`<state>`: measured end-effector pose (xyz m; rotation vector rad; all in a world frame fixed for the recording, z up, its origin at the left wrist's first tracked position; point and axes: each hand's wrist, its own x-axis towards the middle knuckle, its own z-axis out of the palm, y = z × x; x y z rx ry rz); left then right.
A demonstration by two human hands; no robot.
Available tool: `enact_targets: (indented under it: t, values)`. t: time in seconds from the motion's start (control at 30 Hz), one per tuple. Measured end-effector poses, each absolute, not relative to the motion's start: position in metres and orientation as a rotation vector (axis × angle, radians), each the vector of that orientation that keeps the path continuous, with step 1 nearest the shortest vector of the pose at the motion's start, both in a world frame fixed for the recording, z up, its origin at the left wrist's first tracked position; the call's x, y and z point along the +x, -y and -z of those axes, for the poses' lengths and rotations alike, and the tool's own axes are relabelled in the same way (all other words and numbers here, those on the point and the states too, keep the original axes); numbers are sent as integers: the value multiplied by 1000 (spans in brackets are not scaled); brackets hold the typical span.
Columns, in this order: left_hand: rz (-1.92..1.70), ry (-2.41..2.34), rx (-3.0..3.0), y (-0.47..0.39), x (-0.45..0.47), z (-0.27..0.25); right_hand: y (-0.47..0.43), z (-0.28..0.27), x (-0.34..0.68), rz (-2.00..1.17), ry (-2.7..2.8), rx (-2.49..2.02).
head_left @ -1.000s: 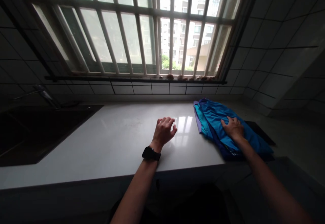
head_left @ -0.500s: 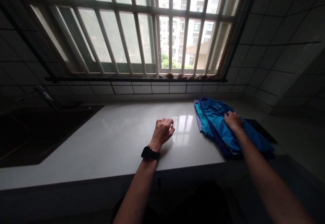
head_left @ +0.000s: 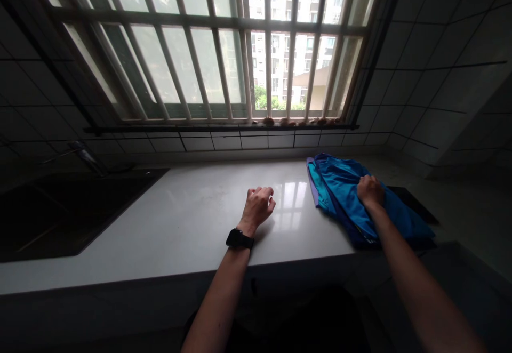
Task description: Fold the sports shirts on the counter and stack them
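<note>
Fingers loosely bent and thumb apart, my left hand [head_left: 258, 205] is open over the white countertop [head_left: 192, 219] and holds nothing. A black watch [head_left: 239, 239] circles that wrist. To the right lies a pile of clothes, with a bright blue garment [head_left: 342, 182] on top. My right hand [head_left: 370, 190] is closed on the cloth of this garment, its fingertips partly hidden. Under it, the edges of a dark blue garment [head_left: 340, 217], a turquoise garment [head_left: 319, 185] and a lilac garment [head_left: 312, 187] show at the left.
A dark sink [head_left: 92, 209] with a faucet [head_left: 88, 158] is set into the counter at the left. A dark flat panel [head_left: 414, 203] lies beyond the clothes. Behind the counter, a barred window [head_left: 224, 70] has several small brownish objects [head_left: 268, 121] along its sill.
My right hand has curled its fingers in tighter on the blue garment and shifted slightly right. My left hand stays almost in place. The view has moved slightly.
</note>
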<state>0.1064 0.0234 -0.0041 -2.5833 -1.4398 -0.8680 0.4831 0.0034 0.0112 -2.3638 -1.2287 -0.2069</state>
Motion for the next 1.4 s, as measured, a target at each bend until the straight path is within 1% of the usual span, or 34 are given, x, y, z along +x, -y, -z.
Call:
enact_targets:
  t: [0.53, 0.67, 0.77, 0.87, 0.97, 1.13, 1.3, 1.4]
  values:
    - [894, 1418, -2588, -24, 106, 6, -2, -17, 476, 190, 1247, -2416]
    - [897, 1426, -2587, -25, 106, 6, -3, -15, 475, 251, 1265, -2410]
    - [899, 1432, -2585, -25, 106, 6, -5, -13, 474, 305, 1173, -2384]
    - [899, 1431, -2588, -25, 106, 7, -8, -12, 475, 235, 1134, -2394]
    - [902, 1429, -2592, -25, 106, 7, -7, -11, 478, 172, 1227, -2404]
    - [909, 1418, -2590, -25, 106, 7, -3, -13, 478, 259, 1269, -2347]
    - [904, 1423, -2575, -26, 107, 6, -5, -37, 467, 5, 1272, -2369]
    - [927, 1427, -2592, -26, 107, 5, -8, -64, 437, -57, 1376, -2082]
